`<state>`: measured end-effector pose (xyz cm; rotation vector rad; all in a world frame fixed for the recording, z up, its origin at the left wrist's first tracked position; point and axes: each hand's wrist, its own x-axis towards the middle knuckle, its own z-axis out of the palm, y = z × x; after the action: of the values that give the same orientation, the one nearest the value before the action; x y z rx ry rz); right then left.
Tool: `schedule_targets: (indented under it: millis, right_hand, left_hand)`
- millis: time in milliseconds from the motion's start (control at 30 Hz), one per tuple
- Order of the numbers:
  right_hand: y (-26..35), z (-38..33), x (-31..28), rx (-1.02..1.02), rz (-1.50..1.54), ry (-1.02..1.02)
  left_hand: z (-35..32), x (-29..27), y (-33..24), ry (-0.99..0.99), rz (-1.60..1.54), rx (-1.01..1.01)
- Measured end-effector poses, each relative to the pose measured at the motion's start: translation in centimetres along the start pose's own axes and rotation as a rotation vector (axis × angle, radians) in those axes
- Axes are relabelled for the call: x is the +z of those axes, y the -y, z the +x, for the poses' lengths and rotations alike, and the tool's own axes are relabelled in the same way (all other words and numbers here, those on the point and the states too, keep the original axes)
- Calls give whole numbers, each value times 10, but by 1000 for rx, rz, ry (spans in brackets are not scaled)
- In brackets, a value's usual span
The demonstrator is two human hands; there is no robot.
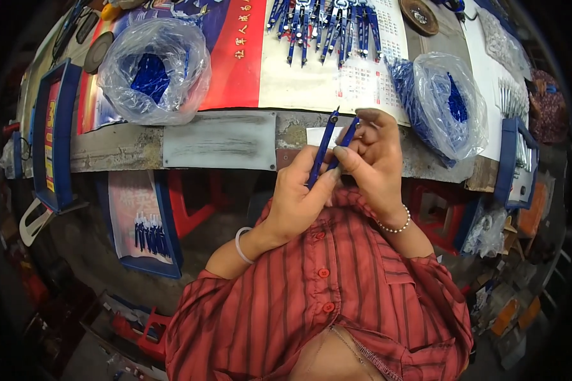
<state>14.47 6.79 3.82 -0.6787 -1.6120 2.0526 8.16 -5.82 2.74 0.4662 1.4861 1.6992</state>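
Observation:
My left hand [304,190] is closed on a slim blue compass leg [322,150], its dark pointed tip slanting up and away from me. Beside it, my right hand [374,162] pinches a second blue compass leg [349,135] between thumb and fingers. The two legs run nearly side by side just over the table's front edge; whether they are joined at their lower ends is hidden by my fingers. Several blue drawing compasses [340,32] with silvery heads lie in a row at the far side of the table.
Clear plastic bags of blue parts stand left [194,79] and right [473,120]. A grey metal plate [219,141] lies along the table's front edge. Blue trays hang or stand at the left [65,146], lower left with compasses [175,244], and right with metal rods [507,168].

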Motion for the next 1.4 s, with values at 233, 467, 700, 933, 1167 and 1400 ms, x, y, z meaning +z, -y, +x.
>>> schedule_targets:
  millis: [233, 467, 700, 933, 1167, 1400]
  right_hand:
    - [13, 12, -11, 335, 168, 144]
    - [34, 57, 16, 209, -20, 744]
    - [36, 155, 120, -500, -795, 806]
    - [-20, 197, 182, -1050, -1406, 901]
    - [-24, 200, 183, -1030, -1543, 1098]
    - [-16, 203, 165, -1115, -1355, 1066]
  left_hand:
    - [0, -18, 4, 247, -538, -185]
    - [-5, -51, 13, 495, -953, -257]
    - [-32, -102, 4, 155, -788, -139]
    - [-50, -110, 3, 29, -627, -184]
    - [-47, -116, 10, 36, -656, -166]
    - [-46, -105, 8, 30, -663, -165]
